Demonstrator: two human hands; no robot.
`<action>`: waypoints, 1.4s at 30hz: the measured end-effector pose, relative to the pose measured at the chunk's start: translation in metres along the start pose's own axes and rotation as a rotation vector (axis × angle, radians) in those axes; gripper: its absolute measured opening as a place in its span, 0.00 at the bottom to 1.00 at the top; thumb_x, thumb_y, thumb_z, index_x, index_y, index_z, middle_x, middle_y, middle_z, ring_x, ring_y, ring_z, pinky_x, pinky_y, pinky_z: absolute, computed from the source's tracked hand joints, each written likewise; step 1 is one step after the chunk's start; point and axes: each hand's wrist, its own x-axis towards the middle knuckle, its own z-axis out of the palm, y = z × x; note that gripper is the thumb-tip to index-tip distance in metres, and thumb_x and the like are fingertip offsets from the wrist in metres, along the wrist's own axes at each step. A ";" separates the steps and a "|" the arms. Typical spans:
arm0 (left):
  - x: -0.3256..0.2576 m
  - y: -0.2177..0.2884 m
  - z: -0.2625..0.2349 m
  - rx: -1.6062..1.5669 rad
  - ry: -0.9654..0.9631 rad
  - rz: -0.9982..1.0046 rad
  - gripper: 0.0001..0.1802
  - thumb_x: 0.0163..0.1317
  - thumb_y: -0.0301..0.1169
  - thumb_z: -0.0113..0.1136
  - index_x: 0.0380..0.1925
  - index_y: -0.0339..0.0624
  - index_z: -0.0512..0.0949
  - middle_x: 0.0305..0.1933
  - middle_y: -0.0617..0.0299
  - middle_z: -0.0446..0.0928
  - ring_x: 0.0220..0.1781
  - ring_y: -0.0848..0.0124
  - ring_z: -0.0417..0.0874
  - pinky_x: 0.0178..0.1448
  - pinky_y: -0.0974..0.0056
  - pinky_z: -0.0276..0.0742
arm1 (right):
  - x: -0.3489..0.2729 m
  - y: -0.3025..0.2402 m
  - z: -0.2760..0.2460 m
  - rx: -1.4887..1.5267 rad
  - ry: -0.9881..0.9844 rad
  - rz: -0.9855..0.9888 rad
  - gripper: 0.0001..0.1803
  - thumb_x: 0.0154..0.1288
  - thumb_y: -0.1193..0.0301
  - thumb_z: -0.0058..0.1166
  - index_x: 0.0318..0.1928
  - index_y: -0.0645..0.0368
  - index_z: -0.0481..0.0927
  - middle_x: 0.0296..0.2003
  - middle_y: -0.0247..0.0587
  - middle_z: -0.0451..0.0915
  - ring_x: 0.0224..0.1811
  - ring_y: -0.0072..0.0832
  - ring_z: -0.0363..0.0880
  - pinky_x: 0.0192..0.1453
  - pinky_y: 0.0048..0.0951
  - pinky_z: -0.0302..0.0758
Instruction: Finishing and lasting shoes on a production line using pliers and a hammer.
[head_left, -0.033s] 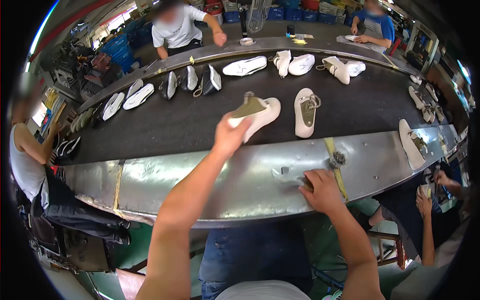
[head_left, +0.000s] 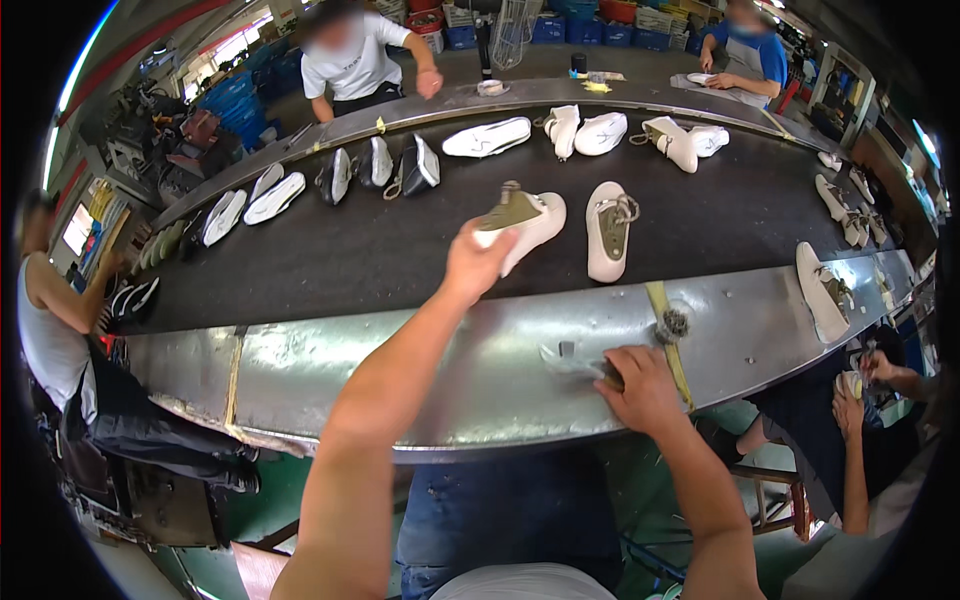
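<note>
Right now your left hand (head_left: 478, 262) is closed around the heel end of a cream sneaker with an olive tongue (head_left: 522, 222), held at the near part of the black conveyor belt (head_left: 380, 255), toe pointing away from you. Whether its sole already rests on the belt or hangs just above it is hard to tell from this angle. Its mate, the second cream sneaker (head_left: 608, 230), lies just beside it to the right, sole side down, laces loose on top.

Your right hand (head_left: 640, 385) lies palm down on the steel ledge (head_left: 420, 370), fingers curled over a small dark thing I cannot make out; it sits next to a strip of yellow tape (head_left: 668, 335) and a small round brush-like piece (head_left: 674, 322).

To handle the shoe well, keep your grip at the heel counter and not on the upper, so the soft olive tongue does not crease. Hold it level, parallel with its mate, and leave a gap between the two so the loose laces do not tangle. Mind the reach: your arm is stretched across the ledge, so let your right hand brace you. Other shoes lie well apart along the far side, where a person in a white shirt (head_left: 350, 55) leans on the far rim.
</note>
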 end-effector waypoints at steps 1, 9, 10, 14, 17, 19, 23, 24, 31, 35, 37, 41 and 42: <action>0.030 -0.024 0.012 0.223 -0.031 0.064 0.38 0.61 0.43 0.72 0.63 0.30 0.69 0.52 0.52 0.82 0.51 0.64 0.83 0.55 0.63 0.79 | 0.003 -0.003 0.003 0.032 -0.002 -0.004 0.25 0.54 0.62 0.69 0.50 0.57 0.78 0.44 0.44 0.79 0.47 0.45 0.78 0.52 0.46 0.71; 0.133 -0.070 -0.003 0.841 0.196 0.232 0.34 0.67 0.58 0.54 0.65 0.49 0.74 0.76 0.41 0.57 0.77 0.38 0.53 0.77 0.40 0.53 | 0.008 0.006 -0.013 0.064 -0.076 0.049 0.27 0.47 0.67 0.70 0.50 0.56 0.79 0.42 0.41 0.79 0.44 0.41 0.79 0.50 0.43 0.73; 0.144 -0.073 -0.012 0.912 0.311 0.176 0.34 0.66 0.60 0.55 0.66 0.56 0.74 0.79 0.43 0.51 0.79 0.38 0.47 0.75 0.34 0.52 | 0.009 0.008 -0.015 0.065 -0.076 0.053 0.27 0.47 0.67 0.70 0.50 0.56 0.79 0.42 0.41 0.79 0.44 0.41 0.79 0.50 0.43 0.73; 0.207 -0.083 -0.045 0.955 0.272 -0.161 0.42 0.61 0.70 0.53 0.71 0.67 0.67 0.83 0.46 0.29 0.82 0.38 0.34 0.77 0.30 0.45 | 0.013 0.015 -0.015 0.076 -0.119 0.055 0.28 0.43 0.68 0.71 0.49 0.55 0.79 0.41 0.38 0.77 0.43 0.39 0.79 0.48 0.43 0.74; 0.257 -0.093 -0.046 0.931 0.198 -0.202 0.47 0.58 0.75 0.48 0.74 0.70 0.62 0.84 0.52 0.28 0.82 0.39 0.32 0.76 0.29 0.44 | 0.017 0.018 -0.012 0.091 -0.157 0.051 0.29 0.42 0.69 0.70 0.50 0.55 0.80 0.41 0.37 0.77 0.41 0.36 0.79 0.45 0.39 0.73; 0.286 -0.102 -0.051 0.912 0.233 -0.163 0.49 0.56 0.77 0.47 0.75 0.69 0.61 0.84 0.53 0.28 0.82 0.38 0.31 0.77 0.29 0.43 | 0.019 0.015 -0.011 0.088 -0.177 0.056 0.31 0.39 0.69 0.70 0.49 0.55 0.79 0.40 0.38 0.77 0.40 0.37 0.78 0.44 0.40 0.73; 0.338 -0.105 -0.047 0.945 0.154 -0.170 0.53 0.51 0.79 0.52 0.74 0.68 0.63 0.84 0.50 0.27 0.82 0.37 0.33 0.77 0.30 0.42 | 0.024 0.014 -0.009 0.077 -0.231 0.070 0.33 0.33 0.67 0.70 0.48 0.55 0.80 0.39 0.37 0.77 0.38 0.37 0.78 0.43 0.40 0.73; 0.348 -0.106 -0.045 0.968 0.128 -0.166 0.54 0.50 0.79 0.53 0.73 0.65 0.64 0.84 0.49 0.29 0.82 0.37 0.34 0.78 0.31 0.43 | 0.027 0.015 -0.008 0.101 -0.256 0.089 0.33 0.32 0.67 0.69 0.48 0.55 0.80 0.39 0.37 0.77 0.38 0.37 0.78 0.43 0.40 0.73; 0.344 -0.084 -0.041 1.180 -0.023 -0.176 0.54 0.52 0.77 0.54 0.66 0.45 0.74 0.81 0.42 0.41 0.80 0.38 0.46 0.79 0.42 0.50 | 0.034 0.015 -0.005 0.123 -0.256 0.102 0.33 0.30 0.69 0.67 0.47 0.56 0.81 0.39 0.37 0.77 0.37 0.37 0.78 0.42 0.40 0.73; 0.262 -0.058 -0.043 1.167 -0.017 -0.179 0.48 0.55 0.72 0.55 0.60 0.42 0.79 0.83 0.50 0.43 0.81 0.43 0.50 0.75 0.38 0.56 | 0.024 0.010 -0.001 0.065 -0.210 0.080 0.31 0.39 0.69 0.71 0.50 0.55 0.80 0.41 0.36 0.78 0.39 0.35 0.78 0.43 0.38 0.72; 0.209 -0.050 -0.072 1.176 -0.055 -0.127 0.45 0.57 0.69 0.56 0.57 0.39 0.81 0.82 0.48 0.46 0.80 0.45 0.52 0.75 0.41 0.58 | 0.024 0.002 -0.002 0.070 -0.180 0.103 0.30 0.41 0.68 0.71 0.50 0.55 0.80 0.42 0.37 0.78 0.41 0.37 0.79 0.46 0.39 0.72; 0.073 -0.002 -0.154 1.070 -0.112 -0.019 0.37 0.58 0.62 0.62 0.41 0.32 0.84 0.78 0.41 0.54 0.76 0.47 0.62 0.72 0.49 0.64 | 0.024 -0.003 0.003 0.091 -0.122 0.090 0.27 0.44 0.68 0.71 0.49 0.56 0.80 0.42 0.38 0.79 0.43 0.39 0.79 0.50 0.42 0.73; 0.035 0.017 -0.177 1.014 -0.138 -0.026 0.35 0.57 0.59 0.65 0.36 0.30 0.84 0.77 0.37 0.55 0.74 0.46 0.65 0.71 0.50 0.65 | 0.024 -0.004 0.004 0.101 -0.114 0.086 0.27 0.44 0.68 0.71 0.49 0.56 0.80 0.42 0.38 0.79 0.43 0.39 0.79 0.50 0.42 0.73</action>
